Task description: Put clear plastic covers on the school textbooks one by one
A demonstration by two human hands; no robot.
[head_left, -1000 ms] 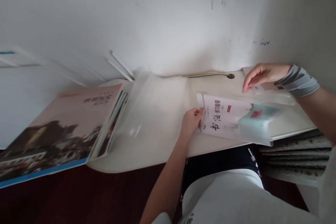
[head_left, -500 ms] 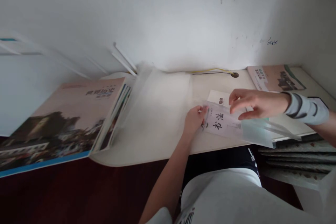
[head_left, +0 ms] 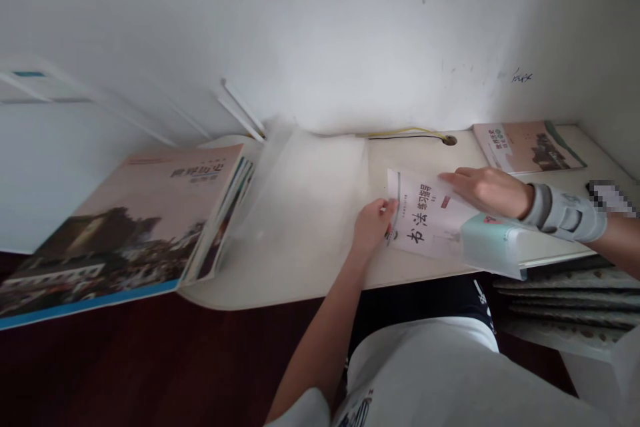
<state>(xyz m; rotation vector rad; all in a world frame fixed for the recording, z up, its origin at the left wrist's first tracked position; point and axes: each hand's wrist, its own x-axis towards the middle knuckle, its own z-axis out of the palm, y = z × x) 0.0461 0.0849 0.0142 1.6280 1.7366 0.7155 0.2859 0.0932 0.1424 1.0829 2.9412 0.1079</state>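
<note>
A pale pink booklet (head_left: 440, 230) with large dark Chinese characters and a mint-green lower band lies turned sideways on the desk. A clear plastic book cover (head_left: 515, 253) lies over it, its edge reaching past the green end. My left hand (head_left: 374, 223) is closed on the booklet's left edge, thumb and fingers pinched there. At the upper edge, my right hand (head_left: 487, 188) has its fingers drawn together on the plastic cover and booklet; the fingertips are partly hidden. A grey band wraps the right wrist.
A stack of history books (head_left: 125, 227) stands at the left end of the white desk (head_left: 300, 260). Clear plastic sheets (head_left: 315, 173) lie beside it. Another book (head_left: 533, 147) rests at the back right. A cable hole (head_left: 450, 140) is near the wall. Patterned cushions (head_left: 565, 300) are below right.
My right hand has moved from over the booklet's middle to its upper edge. The plastic, folded up before, now lies flatter and the whole title shows. My left hand has kept its place.
</note>
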